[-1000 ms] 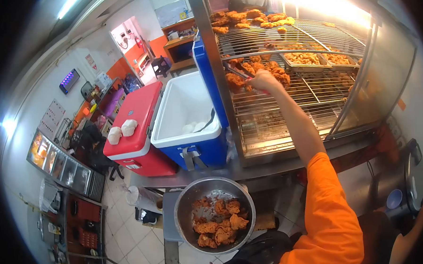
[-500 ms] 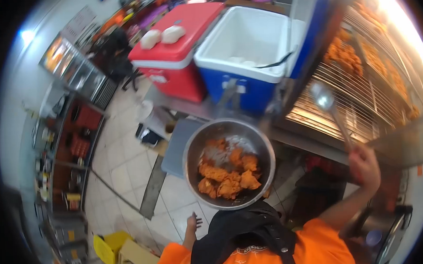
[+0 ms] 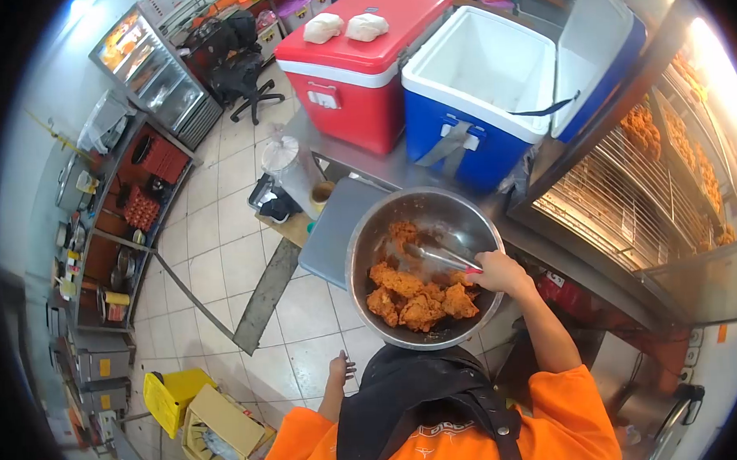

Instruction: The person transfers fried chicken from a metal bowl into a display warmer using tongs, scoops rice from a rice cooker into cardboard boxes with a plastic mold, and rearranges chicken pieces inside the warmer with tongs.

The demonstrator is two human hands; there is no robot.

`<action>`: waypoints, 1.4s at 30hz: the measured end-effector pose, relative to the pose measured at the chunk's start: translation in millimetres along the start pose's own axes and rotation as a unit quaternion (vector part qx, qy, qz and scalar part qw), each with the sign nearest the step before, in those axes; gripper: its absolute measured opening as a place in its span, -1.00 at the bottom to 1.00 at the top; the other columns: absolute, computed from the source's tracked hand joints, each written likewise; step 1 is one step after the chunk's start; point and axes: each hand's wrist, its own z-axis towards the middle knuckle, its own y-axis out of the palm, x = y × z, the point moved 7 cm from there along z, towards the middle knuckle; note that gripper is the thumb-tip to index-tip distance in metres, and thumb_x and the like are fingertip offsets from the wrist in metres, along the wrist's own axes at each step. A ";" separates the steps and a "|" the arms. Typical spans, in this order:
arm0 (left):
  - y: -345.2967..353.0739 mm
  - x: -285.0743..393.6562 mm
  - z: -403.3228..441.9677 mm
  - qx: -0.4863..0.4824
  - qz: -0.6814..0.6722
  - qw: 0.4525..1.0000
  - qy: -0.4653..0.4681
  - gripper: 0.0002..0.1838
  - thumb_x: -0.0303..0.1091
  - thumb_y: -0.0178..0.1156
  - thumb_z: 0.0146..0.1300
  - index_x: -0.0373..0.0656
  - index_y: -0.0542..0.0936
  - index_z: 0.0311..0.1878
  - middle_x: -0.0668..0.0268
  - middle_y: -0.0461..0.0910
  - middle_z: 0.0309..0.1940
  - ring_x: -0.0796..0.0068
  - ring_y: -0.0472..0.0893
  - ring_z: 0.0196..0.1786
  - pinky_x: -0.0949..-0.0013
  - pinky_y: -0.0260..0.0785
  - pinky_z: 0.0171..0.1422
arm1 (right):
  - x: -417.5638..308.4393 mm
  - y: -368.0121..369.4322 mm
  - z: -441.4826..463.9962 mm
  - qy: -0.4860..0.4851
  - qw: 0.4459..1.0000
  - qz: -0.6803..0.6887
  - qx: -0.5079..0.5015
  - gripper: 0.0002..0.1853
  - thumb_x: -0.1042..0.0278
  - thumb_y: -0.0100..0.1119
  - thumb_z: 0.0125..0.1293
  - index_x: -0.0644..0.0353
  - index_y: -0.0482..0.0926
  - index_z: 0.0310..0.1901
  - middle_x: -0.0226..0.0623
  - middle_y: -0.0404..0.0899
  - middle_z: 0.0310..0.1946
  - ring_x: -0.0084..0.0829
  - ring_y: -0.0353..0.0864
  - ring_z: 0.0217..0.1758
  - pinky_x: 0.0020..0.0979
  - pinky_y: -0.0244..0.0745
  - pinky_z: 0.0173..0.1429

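Observation:
My right hand (image 3: 503, 272) is closed around the red-handled end of metal tongs (image 3: 441, 256). The tongs reach into a large steel bowl (image 3: 355, 267), their tips at a piece of fried chicken (image 3: 403, 232) on the far side. Several more fried chicken pieces (image 3: 421, 303) lie together in the near half of the bowl. At my left side, apart from the bowl, my left hand (image 3: 342, 368) hangs low over the floor with nothing in it, fingers loosely apart.
Beyond the bowl stand a red cooler (image 3: 345, 66), lid down with two white bundles on it, and an open blue cooler (image 3: 454, 115). On the right is a lit warming cabinet (image 3: 605, 195) with chicken on racks. A grey stool (image 3: 336, 231) touches the bowl's left side.
My right hand has swung the tongs left, from the warming cabinet down into the bowl. The view has shifted too. My left hand stays low at my side.

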 end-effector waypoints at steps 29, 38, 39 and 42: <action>-4.8 -5.2 12.3 -0.017 0.019 1.000 0.013 -0.39 0.15 -0.19 0.28 -0.23 0.31 0.12 0.07 0.55 -0.20 0.24 0.57 -0.29 0.16 0.35 -0.30 | 8.7 54.7 17.8 -0.118 0.989 0.089 0.018 -0.58 0.05 0.17 0.11 0.27 0.51 -0.17 -0.03 0.59 -0.39 -0.12 0.60 -0.33 -0.21 0.47 -0.22; 1.3 18.3 -7.5 -0.008 0.040 0.998 0.048 -0.38 0.09 -0.19 0.31 -0.38 0.28 0.07 -0.02 0.53 -0.25 0.10 0.57 -0.28 0.07 0.41 -0.30 | 100.3 -72.2 -158.9 0.045 0.918 0.379 0.111 -0.71 0.17 0.18 0.16 0.26 0.51 -0.30 -0.46 0.40 -0.66 -0.69 0.31 -0.67 -0.56 0.23 -0.63; 5.2 24.1 -16.0 0.010 0.034 0.999 0.042 -0.39 0.08 -0.19 0.32 -0.38 0.27 0.07 -0.02 0.53 -0.26 0.08 0.57 -0.29 0.06 0.42 -0.29 | 109.9 -95.6 -184.1 0.072 0.904 0.386 0.170 -0.74 0.21 0.17 0.16 0.26 0.51 -0.30 -0.46 0.40 -0.67 -0.70 0.30 -0.67 -0.56 0.22 -0.64; 16.4 36.4 -18.7 -0.032 0.044 0.996 0.064 -0.33 0.06 -0.14 0.30 -0.48 0.19 0.12 -0.09 0.39 -0.08 0.00 0.53 -0.18 0.01 0.45 -0.22 | 146.1 -162.3 -215.3 0.100 0.896 0.278 0.330 -0.79 0.28 0.15 0.15 0.27 0.52 -0.30 -0.43 0.41 -0.67 -0.67 0.32 -0.66 -0.52 0.21 -0.64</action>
